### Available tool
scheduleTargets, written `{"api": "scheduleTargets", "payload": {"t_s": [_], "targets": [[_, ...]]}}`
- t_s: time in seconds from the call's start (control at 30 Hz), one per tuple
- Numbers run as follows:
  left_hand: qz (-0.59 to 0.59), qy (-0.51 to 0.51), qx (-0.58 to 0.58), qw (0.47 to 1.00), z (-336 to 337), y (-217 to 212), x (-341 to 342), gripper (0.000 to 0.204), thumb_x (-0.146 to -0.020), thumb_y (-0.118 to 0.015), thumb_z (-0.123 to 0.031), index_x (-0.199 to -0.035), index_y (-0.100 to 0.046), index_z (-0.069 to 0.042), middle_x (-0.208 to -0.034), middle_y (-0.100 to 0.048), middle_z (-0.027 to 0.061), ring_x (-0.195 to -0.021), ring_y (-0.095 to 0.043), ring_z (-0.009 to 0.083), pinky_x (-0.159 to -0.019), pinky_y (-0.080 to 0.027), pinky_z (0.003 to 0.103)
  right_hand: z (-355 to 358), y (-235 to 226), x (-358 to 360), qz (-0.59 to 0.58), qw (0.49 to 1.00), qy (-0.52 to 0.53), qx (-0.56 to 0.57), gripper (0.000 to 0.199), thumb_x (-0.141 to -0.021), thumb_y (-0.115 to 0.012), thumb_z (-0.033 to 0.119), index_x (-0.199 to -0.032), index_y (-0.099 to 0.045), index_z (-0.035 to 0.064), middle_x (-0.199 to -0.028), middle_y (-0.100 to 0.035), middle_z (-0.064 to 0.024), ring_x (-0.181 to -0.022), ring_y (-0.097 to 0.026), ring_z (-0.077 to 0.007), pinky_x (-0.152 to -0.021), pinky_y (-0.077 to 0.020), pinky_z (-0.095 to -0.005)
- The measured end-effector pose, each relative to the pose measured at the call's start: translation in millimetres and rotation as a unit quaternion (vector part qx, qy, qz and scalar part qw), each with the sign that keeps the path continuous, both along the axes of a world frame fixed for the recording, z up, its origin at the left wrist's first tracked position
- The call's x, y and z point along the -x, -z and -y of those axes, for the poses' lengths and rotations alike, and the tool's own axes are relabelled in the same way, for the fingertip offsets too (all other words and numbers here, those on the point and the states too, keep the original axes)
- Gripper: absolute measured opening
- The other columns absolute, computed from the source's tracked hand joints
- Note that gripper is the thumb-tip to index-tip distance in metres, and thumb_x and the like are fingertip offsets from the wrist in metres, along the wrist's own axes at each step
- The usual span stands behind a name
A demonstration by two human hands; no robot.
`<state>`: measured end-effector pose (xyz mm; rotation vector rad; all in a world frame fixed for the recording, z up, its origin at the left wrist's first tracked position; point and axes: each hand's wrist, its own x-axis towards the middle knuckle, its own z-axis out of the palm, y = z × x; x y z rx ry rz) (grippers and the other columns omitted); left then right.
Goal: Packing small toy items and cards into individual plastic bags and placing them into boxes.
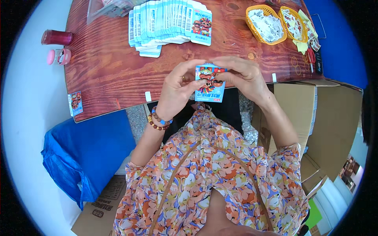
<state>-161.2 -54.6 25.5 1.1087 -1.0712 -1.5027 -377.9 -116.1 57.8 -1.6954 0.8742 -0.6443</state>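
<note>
Between my two hands is a small light-blue printed box (210, 92) with cartoon figures, held just over the table's near edge. My left hand (183, 84) pinches its left side, thumb across the front face. At the box's far right corner, my right hand (242, 76) is closed, with thumb and fingers on the upper part. The fingers behind the box are hidden. Beyond my hands lies a long overlapping row of similar light-blue boxes (161, 23); the rightmost one shows its cartoon front. Another such box (75, 103) stands at the table's left corner.
Two yellow baskets (282, 38) of small packets stand at the far right, near rubber bands (295, 65) and red-handled scissors (311, 58). A dark red jar (57, 37) and a pink-lidded jar (60, 57) are far left. An open carton (334, 118) stands right; a blue bag (86, 153) lies left.
</note>
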Motion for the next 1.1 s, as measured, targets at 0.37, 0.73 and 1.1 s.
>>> {"api": "scheduleTargets", "payload": {"t_s": [0.37,0.73,1.1], "targets": [[0.558,-0.176,0.211,0.783,-41.3,-30.1,-88.1,0.046,-0.084,-0.071,-0.018,-0.128,-0.060,-0.013,-0.091,-0.061,0.0106,-0.087,-0.060,0.0307,-0.073,-0.052,0.041,3.6,32.9,-44.0,0.014,0.997,-0.030,0.069,0.027,-0.090,-0.064,-0.001,-0.116,-0.069,-0.0013,-0.125,-0.065,-0.0135,-0.109,-0.065,-0.0206,-0.089,-0.0524,-0.0315],[0.868,-0.221,-0.010,0.444,-83.4,-11.4,-311.8,0.041,-0.082,-0.070,-0.007,-0.121,-0.058,-0.006,-0.103,-0.062,0.0154,-0.095,-0.060,0.0382,-0.082,-0.049,0.048,10.1,40.0,-72.9,-0.093,0.973,-0.140,0.157,0.020,-0.092,-0.062,0.004,-0.111,-0.066,0.0001,-0.121,-0.065,-0.0149,-0.109,-0.064,-0.0338,-0.090,-0.0526,-0.0368],[0.844,-0.281,0.030,0.456,-83.3,-7.4,-294.2,0.048,-0.085,-0.071,-0.012,-0.130,-0.056,-0.003,-0.103,-0.058,0.0190,-0.096,-0.057,0.0391,-0.084,-0.047,0.049,88.2,61.7,-33.8,-0.259,0.894,0.074,0.359,0.050,-0.082,-0.077,0.023,-0.126,-0.061,0.0040,-0.131,-0.060,-0.0134,-0.124,-0.055,-0.0336,-0.104,-0.0438,-0.0431]]}}
